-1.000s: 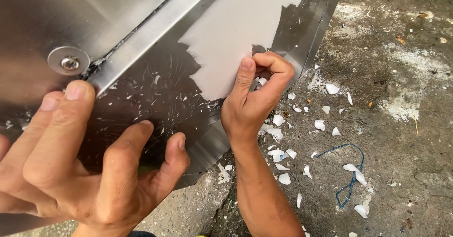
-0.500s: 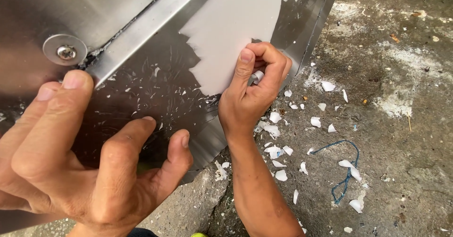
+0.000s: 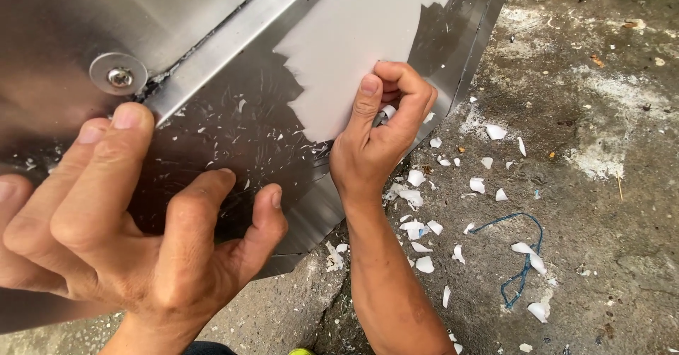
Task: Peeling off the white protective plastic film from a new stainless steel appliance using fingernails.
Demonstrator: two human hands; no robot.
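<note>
Now ragged, half-stripped white film [image 3: 368, 37] on shiny sheet metal [image 3: 233, 136], right hand [image 3: 378, 143] pinching its edge, left hand [image 3: 141, 242] pressed open.

Metal sheet [image 3: 212, 150] showing shiny silver-grey, speckled with white flecks. Protective film [image 3: 353, 51] looking pale grey-white. Torn scraps [image 3: 414, 199] lying white on mottled grey concrete ground [image 3: 601, 114]. Thin string [image 3: 520, 256] appearing blue.

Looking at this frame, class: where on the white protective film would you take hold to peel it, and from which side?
Grip the white protective film at its jagged torn edge, where the right hand pinches it. Come from the bared side of the stainless steel sheet, since only that edge looks lifted.
</note>
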